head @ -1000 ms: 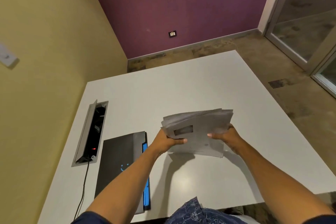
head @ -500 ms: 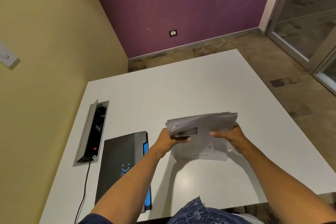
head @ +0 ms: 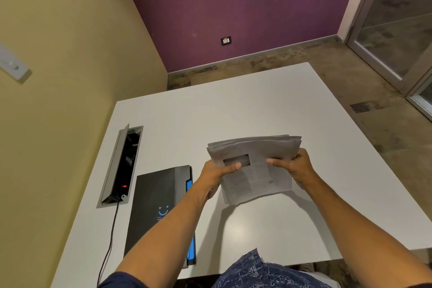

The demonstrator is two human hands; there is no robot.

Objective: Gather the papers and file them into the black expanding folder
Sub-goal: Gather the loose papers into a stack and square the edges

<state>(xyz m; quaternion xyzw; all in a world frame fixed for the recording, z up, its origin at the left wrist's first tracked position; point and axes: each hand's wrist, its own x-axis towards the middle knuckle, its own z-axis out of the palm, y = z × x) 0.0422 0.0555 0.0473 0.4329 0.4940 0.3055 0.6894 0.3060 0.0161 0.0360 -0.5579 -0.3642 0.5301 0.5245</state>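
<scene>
A stack of grey printed papers (head: pixel 256 170) is held upright above the white table (head: pixel 268 105), its lower edge near the surface. My left hand (head: pixel 216 176) grips the stack's left side, thumb across the front sheet. On the right side, my right hand (head: pixel 294 167) clamps it the same way. The black expanding folder (head: pixel 156 201) with a blue smiley and blue edge lies flat and closed on the table, just left of my left forearm.
An open cable box (head: pixel 121 166) with a red light is set into the table at the left, and a black cable (head: pixel 109 241) runs from it toward the near edge. A yellow wall borders the table's left side. Glass doors stand at the far right.
Both hands have kept hold of the stack and shifted it a little; the sheets' lower edges look more even and the stack sits slightly lower over the table.
</scene>
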